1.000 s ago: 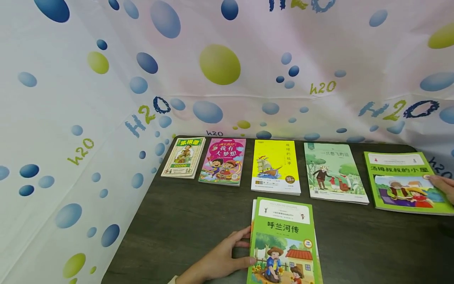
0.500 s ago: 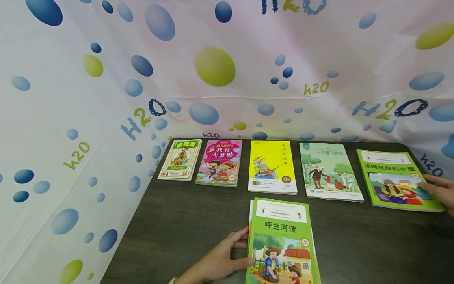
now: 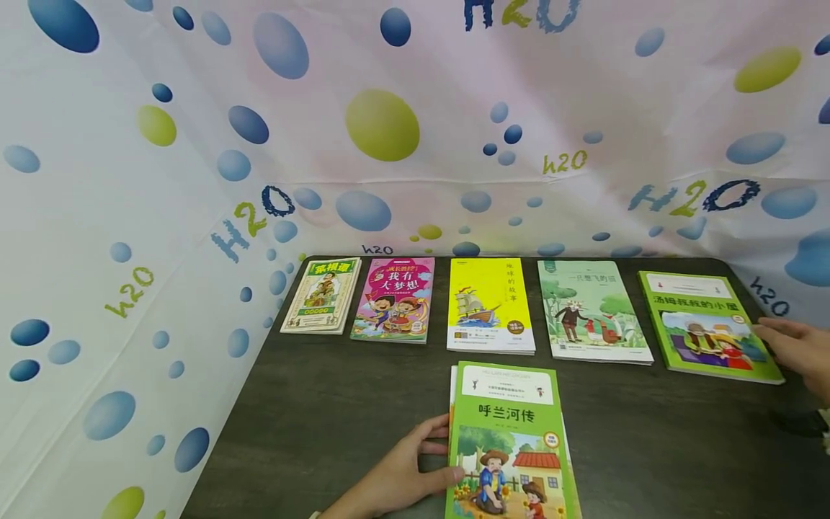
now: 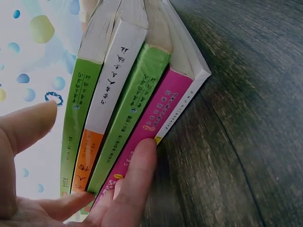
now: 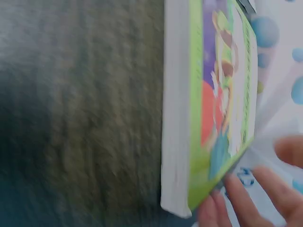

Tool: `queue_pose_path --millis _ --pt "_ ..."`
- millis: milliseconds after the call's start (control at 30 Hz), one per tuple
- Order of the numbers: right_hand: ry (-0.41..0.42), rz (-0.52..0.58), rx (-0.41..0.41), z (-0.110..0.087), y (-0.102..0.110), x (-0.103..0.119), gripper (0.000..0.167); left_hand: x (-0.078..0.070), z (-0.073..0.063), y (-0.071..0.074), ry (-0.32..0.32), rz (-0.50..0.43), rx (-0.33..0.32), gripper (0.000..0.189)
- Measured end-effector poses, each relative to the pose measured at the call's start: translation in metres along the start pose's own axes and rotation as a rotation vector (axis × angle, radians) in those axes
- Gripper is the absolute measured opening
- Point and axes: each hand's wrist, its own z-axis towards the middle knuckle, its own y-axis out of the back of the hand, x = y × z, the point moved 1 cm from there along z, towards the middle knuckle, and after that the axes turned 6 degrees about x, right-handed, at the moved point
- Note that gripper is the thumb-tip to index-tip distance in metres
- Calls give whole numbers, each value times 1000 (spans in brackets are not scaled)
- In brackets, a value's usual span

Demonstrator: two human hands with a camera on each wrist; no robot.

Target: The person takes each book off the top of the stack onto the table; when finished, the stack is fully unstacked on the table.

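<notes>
My left hand [image 3: 405,468] rests against the left side of a stack of several books. Its fingertips [image 4: 144,146] touch the spines, and the thumb lies over the edge of the green top book [image 3: 506,414] in the head view. Green, white-and-orange and pink spines show in the left wrist view. At the far right, my right hand [image 3: 800,353] has its loosely extended fingers at the right edge of another green book [image 3: 710,299], which lies flat with two figures on its cover. In the right wrist view those fingers [image 5: 241,203] are beside its edge.
Along the table's back lie a small cream book [image 3: 320,295], a pink book [image 3: 394,299], a yellow book [image 3: 489,303] and a pale green book [image 3: 593,310]. The dark table [image 3: 324,389] meets a spotted white backdrop [image 3: 441,94] behind and to the left.
My right hand has drawn off the cover of the far-right green book to its edge, and that book's right side has settled. The left hand stays on the stack. The head view has shifted slightly.
</notes>
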Motion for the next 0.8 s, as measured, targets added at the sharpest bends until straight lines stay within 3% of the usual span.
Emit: queue_pose_path --millis 100,200,333,600,800 --pt "-36 26 -109 -33 -1 28 74 -1 2 -1 18 -65 -16 75" --pt "24 44 -206 -70 -8 55 68 -2 3 -2 39 -82 -30 75" --pt "126 37 -269 -106 -25 77 62 -2 4 -3 59 -75 -50 76" --pt "333 117 -112 -147 -62 89 63 -2 7 -5 85 -65 -93 77" --pt "378 193 28 -172 -93 95 64 -2 10 -7 111 -81 -102 79"
